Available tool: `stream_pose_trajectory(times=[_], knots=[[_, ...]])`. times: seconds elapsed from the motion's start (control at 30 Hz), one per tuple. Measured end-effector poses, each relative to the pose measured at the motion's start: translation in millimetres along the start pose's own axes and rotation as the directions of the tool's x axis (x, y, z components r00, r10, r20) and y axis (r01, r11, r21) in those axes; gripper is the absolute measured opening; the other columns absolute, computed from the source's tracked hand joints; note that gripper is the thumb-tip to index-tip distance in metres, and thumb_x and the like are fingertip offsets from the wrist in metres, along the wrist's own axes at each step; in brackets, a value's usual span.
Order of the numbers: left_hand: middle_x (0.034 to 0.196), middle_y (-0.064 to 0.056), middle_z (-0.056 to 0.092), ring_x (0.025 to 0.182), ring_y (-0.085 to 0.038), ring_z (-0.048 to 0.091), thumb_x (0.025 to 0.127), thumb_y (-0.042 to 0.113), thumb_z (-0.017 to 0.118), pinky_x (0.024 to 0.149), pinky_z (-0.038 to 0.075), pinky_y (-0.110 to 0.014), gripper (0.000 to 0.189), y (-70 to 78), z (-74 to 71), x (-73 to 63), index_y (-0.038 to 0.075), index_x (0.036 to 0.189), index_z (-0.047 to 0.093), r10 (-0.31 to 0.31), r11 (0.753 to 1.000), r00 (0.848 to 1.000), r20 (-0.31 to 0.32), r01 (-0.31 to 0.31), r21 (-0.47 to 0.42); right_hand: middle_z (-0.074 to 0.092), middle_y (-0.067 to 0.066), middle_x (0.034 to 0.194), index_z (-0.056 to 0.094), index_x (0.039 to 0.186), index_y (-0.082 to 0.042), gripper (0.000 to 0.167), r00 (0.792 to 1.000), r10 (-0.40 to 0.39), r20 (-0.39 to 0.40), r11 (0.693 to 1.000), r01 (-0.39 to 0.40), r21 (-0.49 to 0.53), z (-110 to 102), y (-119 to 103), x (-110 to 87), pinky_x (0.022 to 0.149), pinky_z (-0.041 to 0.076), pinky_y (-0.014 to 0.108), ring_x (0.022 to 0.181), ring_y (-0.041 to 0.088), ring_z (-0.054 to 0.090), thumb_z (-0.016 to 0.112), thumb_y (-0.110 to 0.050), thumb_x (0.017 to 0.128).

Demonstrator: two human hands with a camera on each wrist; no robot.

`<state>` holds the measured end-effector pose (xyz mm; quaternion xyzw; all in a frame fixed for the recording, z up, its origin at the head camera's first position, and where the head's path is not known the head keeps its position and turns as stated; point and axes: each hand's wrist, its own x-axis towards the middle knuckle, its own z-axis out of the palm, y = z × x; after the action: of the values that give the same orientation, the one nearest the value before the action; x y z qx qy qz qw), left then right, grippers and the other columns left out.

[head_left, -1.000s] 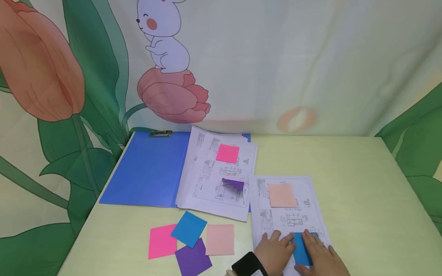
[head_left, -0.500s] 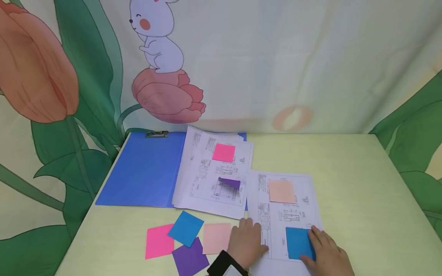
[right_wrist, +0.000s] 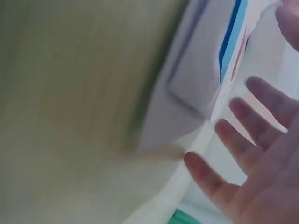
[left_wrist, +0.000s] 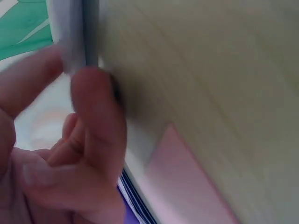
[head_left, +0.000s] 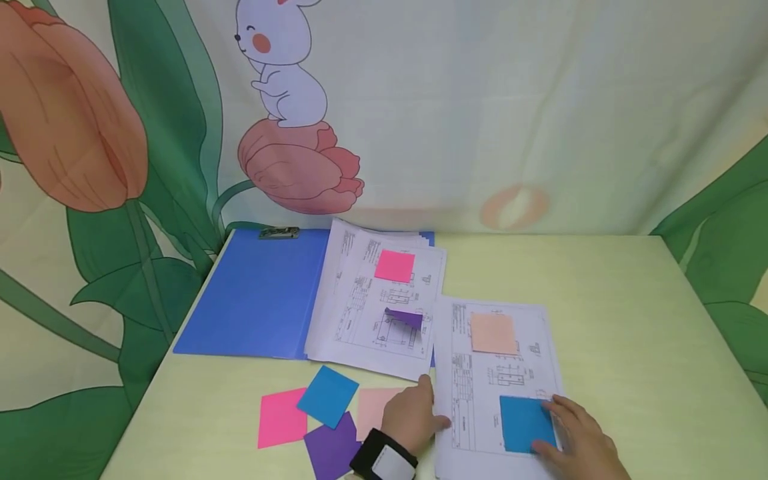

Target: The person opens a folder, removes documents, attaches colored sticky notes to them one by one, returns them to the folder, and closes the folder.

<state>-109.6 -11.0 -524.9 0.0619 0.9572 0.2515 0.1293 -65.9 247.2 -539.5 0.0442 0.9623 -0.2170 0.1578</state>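
Printed drawing sheets (head_left: pixel 474 400) lie at the right, carrying a pale pink sticky note (head_left: pixel 494 333) near the top and a blue sticky note (head_left: pixel 527 425) lower down. My left hand (head_left: pixel 410 417) is at their left edge; in the left wrist view the paper edge (left_wrist: pixel 74 32) runs between thumb and curled index finger, which pinch it. My right hand (head_left: pixel 585 440) is at the right edge, its thumb over the blue note's corner in the head view. In the right wrist view its fingers (right_wrist: pixel 236 144) are spread and nearly straight beside the sheets, gripping nothing.
A blue folder (head_left: pixel 255 293) lies unfolded at the back left, with a stack of printed sheets (head_left: pixel 360 333) bearing a bright pink note (head_left: pixel 394 266) and an upturned purple note (head_left: pixel 405 318). Loose pink (head_left: pixel 282 419), blue (head_left: pixel 328 396), purple (head_left: pixel 332 448) and pale pink notes (head_left: pixel 372 410) lie in front.
My left hand has moved left from the blue note to the sheets' left edge. My right hand has slid off the blue note to the right edge. The sheets have shifted slightly.
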Motion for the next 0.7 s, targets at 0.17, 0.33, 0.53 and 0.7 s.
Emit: stream_pose_trajectory(times=[0.17,0.33,0.53,0.7], knots=[[0.061,0.0,0.053,0.048,-0.011,0.044,0.075,0.015,0.076,0.045,0.036,-0.027,0.037,4.7,-15.7,-1.3,0.008,0.102,0.052,0.083,0.996,0.995,-0.054,-0.082,0.019,0.026,0.025,0.139,0.038,0.136,-0.003,0.089,0.997,0.068,0.019,0.989,-0.07,0.128,-9,8,-5.4,0.091,0.025,0.07,0.122,0.05,0.026,0.062,-0.063,0.075],[0.068,0.005,0.056,0.049,-0.006,0.045,0.084,0.011,0.067,0.044,0.037,-0.023,0.031,1.9,-61.0,7.2,0.011,0.111,0.054,0.211,0.972,0.967,-0.145,-0.223,-0.072,0.025,0.027,0.138,0.035,0.137,-0.003,0.084,0.998,0.064,0.015,0.983,-0.065,0.17,-12,12,-9.1,0.089,0.028,0.069,0.121,0.053,0.028,0.056,-0.062,0.081],[0.079,-0.005,0.059,0.047,-0.015,0.052,0.086,0.009,0.061,0.039,0.044,-0.027,0.019,-37.4,-117.2,48.6,0.007,0.105,0.064,-0.036,0.816,0.988,-0.153,-0.059,-0.575,0.03,0.028,0.134,0.039,0.134,-0.002,0.077,0.999,-0.001,-0.054,0.987,0.009,0.16,-9,14,-12.4,0.086,0.031,0.069,0.117,0.054,0.034,0.058,-0.056,0.083],[0.083,-0.011,0.062,0.055,-0.013,0.054,0.087,0.01,0.061,0.044,0.045,-0.024,0.028,-86.2,-129.9,78.4,0.002,0.114,0.063,-0.206,0.741,0.978,-0.031,0.135,-0.658,0.027,0.028,0.137,0.037,0.136,-0.003,0.082,0.999,0.036,0.009,0.988,-0.037,0.147,-10,13,-8.9,0.088,0.028,0.069,0.12,0.053,0.03,0.056,-0.061,0.081]])
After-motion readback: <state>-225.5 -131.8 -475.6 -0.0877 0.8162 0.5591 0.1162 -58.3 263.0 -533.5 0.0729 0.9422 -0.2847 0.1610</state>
